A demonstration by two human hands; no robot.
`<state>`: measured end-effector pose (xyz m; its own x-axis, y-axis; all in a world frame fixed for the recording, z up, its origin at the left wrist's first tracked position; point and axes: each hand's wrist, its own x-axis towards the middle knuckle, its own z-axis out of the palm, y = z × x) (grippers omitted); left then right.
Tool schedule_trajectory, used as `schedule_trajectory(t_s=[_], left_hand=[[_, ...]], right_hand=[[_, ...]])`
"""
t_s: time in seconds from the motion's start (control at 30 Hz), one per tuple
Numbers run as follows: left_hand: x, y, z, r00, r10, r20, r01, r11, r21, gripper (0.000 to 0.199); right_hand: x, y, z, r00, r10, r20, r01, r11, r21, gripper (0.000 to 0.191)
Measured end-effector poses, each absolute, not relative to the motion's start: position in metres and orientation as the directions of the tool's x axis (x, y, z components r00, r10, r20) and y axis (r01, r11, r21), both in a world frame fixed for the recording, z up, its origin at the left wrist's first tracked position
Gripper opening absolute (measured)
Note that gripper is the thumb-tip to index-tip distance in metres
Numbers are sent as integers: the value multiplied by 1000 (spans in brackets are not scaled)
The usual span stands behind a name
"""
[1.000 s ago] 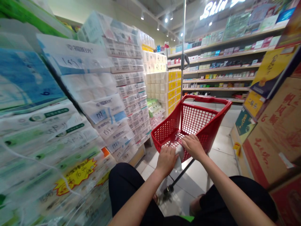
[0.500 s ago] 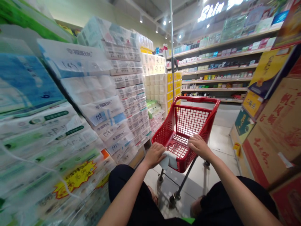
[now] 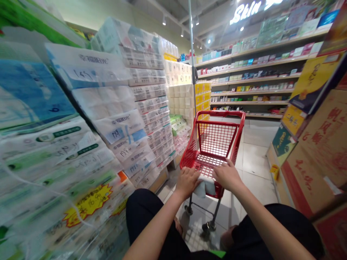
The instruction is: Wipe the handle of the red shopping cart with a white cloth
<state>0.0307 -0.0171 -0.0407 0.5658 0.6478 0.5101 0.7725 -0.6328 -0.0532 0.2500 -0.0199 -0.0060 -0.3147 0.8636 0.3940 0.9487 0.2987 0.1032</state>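
1 red shopping cart (image 3: 217,137), 1 white cloth (image 3: 208,187) and 1 lit white sign (image 3: 246,12) are in view. The back wall has 6 shelf boards (image 3: 249,92); at left are 2 yellow starburst price signs (image 3: 88,206), at right at least 2 brown cartons (image 3: 305,177).

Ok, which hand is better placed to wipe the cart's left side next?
Probably your left hand: it touches the white cloth and is nearer that side of the cart than your right hand.

Glossy red plastic shopping cart (image 3: 207,159); soft, matt white cloth (image 3: 205,186); smooth, shiny floor tiles (image 3: 252,155); matt brown cardboard boxes (image 3: 322,133).
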Motion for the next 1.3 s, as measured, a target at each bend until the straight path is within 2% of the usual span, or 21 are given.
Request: schedule_trajectory(t_s=[0.17, 0.27, 0.4, 0.63, 0.7, 0.83, 0.9, 1.1, 1.3], left_hand=[[56, -27, -42, 554, 646, 525, 778, -627, -49, 31], [63, -29, -38, 613, 612, 499, 730, -681, -62, 28], [53, -23, -29, 693, 559, 456, 659, -747, -86, 24], [13, -4, -22, 700, 543, 464, 660, -740, -131, 21], [13, -3, -25, 681, 559, 473, 680, -722, -126, 21], [27, -8, -34, 624, 599, 502, 727, -680, -94, 21], [37, -10, -38, 595, 617, 515, 754, -651, -91, 20], [66, -19, -47, 550, 619, 560, 787, -609, -100, 18], [73, -29, -45, 618, 575, 535, 736, -662, -139, 34]], right_hand=[[232, -48, -14, -308, 861, 405, 951, 294, 98, 33], [247, -55, -14, -349, 831, 433, 937, 326, 128, 34], [269, -54, -10, -388, 836, 388, 921, 361, 142, 35], [278, -42, -7, -310, 871, 381, 949, 309, 65, 46], [277, -38, -7, -310, 875, 371, 950, 301, 85, 44], [270, -35, -9, -348, 895, 280, 935, 311, 171, 25], [264, -35, -11, -305, 921, 244, 948, 268, 174, 20], [242, -36, -16, -176, 946, 272, 981, 144, 133, 26], [251, -41, -17, -176, 928, 327, 983, 151, 102, 34]])
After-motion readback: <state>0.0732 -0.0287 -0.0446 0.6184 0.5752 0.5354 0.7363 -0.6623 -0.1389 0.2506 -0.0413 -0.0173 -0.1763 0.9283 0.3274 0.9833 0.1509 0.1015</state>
